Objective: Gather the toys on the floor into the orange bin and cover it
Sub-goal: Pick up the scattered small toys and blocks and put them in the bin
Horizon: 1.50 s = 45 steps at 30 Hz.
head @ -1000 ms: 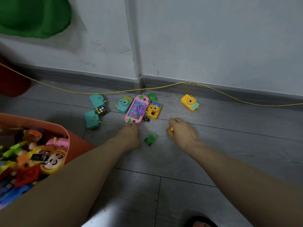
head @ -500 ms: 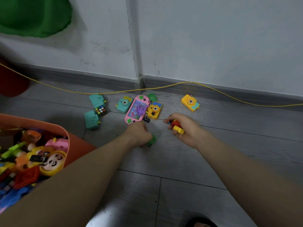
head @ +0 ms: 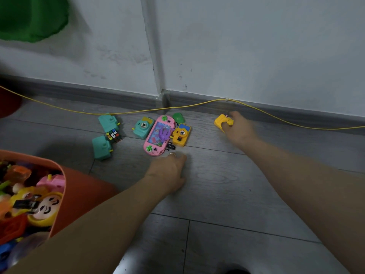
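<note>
The orange bin stands at the lower left, full of toys. On the floor by the wall lie two teal blocks, a small puzzle cube, a teal toy camera, a pink handheld game, a yellow toy camera and a green toy. My left hand rests curled on the floor just below the pink game; the small green toy is hidden under it. My right hand grips another yellow toy camera near the skirting.
A yellow cable runs along the skirting board behind the toys. A green object hangs at the top left and a dark red one sits at the left edge. Grey floor planks stretch to the right.
My right hand, holding a small red and yellow piece, moved up and right onto the far yellow camera. My left hand closed over the small green toy, which is out of sight.
</note>
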Each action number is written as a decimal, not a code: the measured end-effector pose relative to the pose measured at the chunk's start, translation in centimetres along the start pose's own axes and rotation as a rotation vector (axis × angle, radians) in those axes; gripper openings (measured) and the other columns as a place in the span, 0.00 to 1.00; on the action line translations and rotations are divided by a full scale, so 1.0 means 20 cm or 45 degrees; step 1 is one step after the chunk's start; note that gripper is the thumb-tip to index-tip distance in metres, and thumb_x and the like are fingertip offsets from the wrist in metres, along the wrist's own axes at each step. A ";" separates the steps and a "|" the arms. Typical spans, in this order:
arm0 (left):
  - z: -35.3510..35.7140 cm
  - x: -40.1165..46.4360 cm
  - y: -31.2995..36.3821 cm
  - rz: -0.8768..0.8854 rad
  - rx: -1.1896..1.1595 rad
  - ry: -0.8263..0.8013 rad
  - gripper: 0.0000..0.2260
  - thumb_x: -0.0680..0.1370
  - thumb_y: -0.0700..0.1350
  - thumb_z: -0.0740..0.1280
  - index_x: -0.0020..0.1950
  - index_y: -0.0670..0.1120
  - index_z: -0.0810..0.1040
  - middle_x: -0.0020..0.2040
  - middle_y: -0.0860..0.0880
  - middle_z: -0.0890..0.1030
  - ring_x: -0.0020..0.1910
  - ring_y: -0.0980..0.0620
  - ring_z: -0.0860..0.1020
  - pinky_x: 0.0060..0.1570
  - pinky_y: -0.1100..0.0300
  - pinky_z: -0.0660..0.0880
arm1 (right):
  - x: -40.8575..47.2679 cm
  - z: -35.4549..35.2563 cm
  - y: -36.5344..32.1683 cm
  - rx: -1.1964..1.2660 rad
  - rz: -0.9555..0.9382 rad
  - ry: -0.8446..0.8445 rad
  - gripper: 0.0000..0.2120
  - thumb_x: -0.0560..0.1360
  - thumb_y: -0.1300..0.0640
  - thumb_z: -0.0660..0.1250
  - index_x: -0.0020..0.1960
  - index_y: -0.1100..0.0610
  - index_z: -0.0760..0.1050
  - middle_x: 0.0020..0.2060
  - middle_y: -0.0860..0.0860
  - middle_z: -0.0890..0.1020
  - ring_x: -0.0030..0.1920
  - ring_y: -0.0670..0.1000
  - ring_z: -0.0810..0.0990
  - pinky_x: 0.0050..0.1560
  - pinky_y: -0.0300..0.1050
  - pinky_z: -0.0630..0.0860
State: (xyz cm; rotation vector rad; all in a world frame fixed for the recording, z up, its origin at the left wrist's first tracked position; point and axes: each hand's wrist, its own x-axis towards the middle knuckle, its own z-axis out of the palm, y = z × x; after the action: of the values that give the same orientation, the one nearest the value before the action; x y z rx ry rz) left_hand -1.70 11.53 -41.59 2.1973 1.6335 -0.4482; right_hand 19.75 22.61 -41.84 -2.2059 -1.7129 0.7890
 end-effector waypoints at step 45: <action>-0.35 0.33 -0.15 -0.322 -0.490 0.111 0.29 0.72 0.53 0.70 0.71 0.53 0.66 0.58 0.43 0.78 0.53 0.43 0.79 0.51 0.51 0.79 | -0.25 -0.01 -0.19 0.469 0.031 -0.332 0.03 0.73 0.61 0.66 0.46 0.59 0.74 0.29 0.57 0.78 0.22 0.52 0.73 0.20 0.38 0.66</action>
State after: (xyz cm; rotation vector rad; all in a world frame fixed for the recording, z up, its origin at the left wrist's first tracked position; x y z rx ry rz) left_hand -2.41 21.13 -38.77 1.7601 1.8730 -0.0897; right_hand 15.86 19.01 -38.55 -1.9425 -1.4963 1.3293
